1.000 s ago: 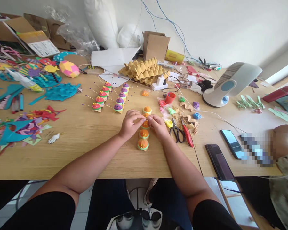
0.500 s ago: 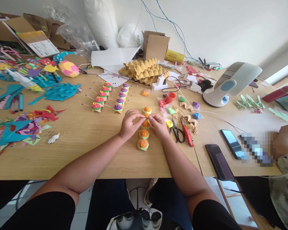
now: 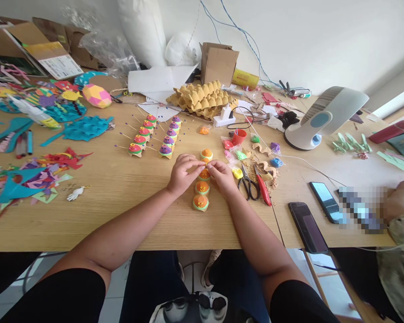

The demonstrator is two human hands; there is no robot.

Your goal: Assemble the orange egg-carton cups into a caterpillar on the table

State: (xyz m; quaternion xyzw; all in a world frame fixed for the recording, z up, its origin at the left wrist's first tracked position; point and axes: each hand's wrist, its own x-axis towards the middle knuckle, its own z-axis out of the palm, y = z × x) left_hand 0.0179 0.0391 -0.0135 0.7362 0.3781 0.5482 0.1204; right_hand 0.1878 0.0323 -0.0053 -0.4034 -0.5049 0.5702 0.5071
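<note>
A row of orange-topped egg-carton cups (image 3: 201, 187) with green bands and small yellow markings runs away from me between my forearms. Over its middle, my left hand (image 3: 186, 174) and my right hand (image 3: 221, 177) meet fingertip to fingertip. Each hand is closed in a pinch; whatever is between the fingertips is too small to name. The fingers partly cover one of the cups. Left of them stand a red-topped row (image 3: 140, 140) and a purple-topped row (image 3: 168, 140), with thin dark-tipped sticks poking out.
Right of my hands lie black-handled scissors (image 3: 248, 186), a red utility knife (image 3: 263, 188), yellow clay (image 3: 237, 173) and a red cup (image 3: 238, 136). Phones (image 3: 308, 227) and another person's hand (image 3: 403, 199) are farther right. A fan (image 3: 323, 119) and stacked egg cartons (image 3: 202, 99) stand behind; paper scraps (image 3: 43, 179) lie left.
My fingertips have shifted slightly and stay pinched together above the orange row. The other person's hand at the right has moved a little. The things on the table stay put.
</note>
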